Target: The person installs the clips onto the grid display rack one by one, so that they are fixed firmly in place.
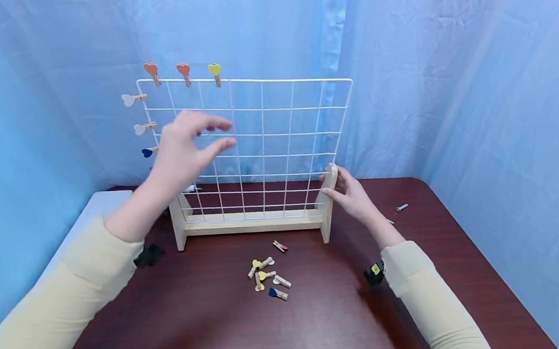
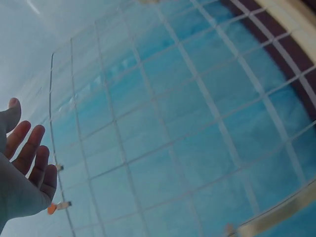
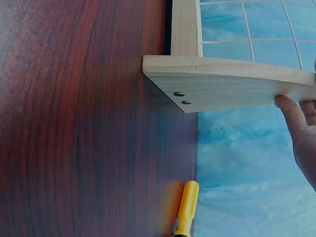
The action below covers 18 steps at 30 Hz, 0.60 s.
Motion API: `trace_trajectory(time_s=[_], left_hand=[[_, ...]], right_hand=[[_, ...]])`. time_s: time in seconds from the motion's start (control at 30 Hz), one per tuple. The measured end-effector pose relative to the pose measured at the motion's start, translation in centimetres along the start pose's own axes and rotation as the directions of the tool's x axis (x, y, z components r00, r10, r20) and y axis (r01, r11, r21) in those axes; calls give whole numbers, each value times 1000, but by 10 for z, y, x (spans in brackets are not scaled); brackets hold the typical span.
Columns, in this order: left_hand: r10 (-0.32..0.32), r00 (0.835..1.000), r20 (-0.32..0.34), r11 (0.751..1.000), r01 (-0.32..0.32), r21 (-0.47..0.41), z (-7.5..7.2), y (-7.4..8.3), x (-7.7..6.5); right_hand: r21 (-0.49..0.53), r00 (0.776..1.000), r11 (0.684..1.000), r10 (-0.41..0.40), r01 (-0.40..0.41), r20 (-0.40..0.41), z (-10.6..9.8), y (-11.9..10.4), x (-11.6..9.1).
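A white wire grid [image 1: 263, 110] stands upright in a wooden stand [image 1: 254, 227]. My left hand [image 1: 183, 143] hangs in front of the grid's left half, thumb and fingers spread apart with nothing between them. With my right hand [image 1: 352, 196] I grip the stand's right side panel [image 3: 232, 86], thumb and fingers around its upper edge. Two orange heart clothespins [image 1: 184, 71] and a yellow heart clothespin [image 1: 215, 72] sit on the top wire. Two white heart clothespins [image 1: 134, 99] and a dark blue one [image 1: 148, 152] are clipped along the left edge, partly behind my left forearm lower down.
Several loose heart clothespins [image 1: 267, 274] lie on the dark red table [image 1: 212, 322] before the stand, with a reddish-ended one [image 1: 280, 246] nearer it. A small silver object [image 1: 402, 207] lies at right. The right wrist view shows a yellow handle [image 3: 188, 205]. Blue curtains [image 1: 449, 73] surround the table.
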<state>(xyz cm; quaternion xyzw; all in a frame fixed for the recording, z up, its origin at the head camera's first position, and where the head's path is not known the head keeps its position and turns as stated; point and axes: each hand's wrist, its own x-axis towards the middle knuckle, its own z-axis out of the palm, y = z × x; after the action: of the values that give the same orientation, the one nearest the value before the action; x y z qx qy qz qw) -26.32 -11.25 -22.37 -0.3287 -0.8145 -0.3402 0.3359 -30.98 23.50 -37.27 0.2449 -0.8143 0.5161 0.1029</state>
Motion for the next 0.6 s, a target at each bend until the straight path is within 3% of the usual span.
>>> trace_trajectory(time_s=[0.2, 0.37, 0.6], left_hand=[[-7, 985, 171, 1000, 9, -7, 32, -10, -51], [-32, 948, 318, 997, 51, -51, 62, -28, -96], [-71, 833, 549, 990, 127, -66, 106, -54, -149]], right_hand=[[4, 1000, 1000, -14, 14, -5, 2, 0, -1], [9, 1000, 1000, -16, 16, -6, 3, 1, -1], [0, 1000, 1000, -13, 13, -8, 1, 2, 0]])
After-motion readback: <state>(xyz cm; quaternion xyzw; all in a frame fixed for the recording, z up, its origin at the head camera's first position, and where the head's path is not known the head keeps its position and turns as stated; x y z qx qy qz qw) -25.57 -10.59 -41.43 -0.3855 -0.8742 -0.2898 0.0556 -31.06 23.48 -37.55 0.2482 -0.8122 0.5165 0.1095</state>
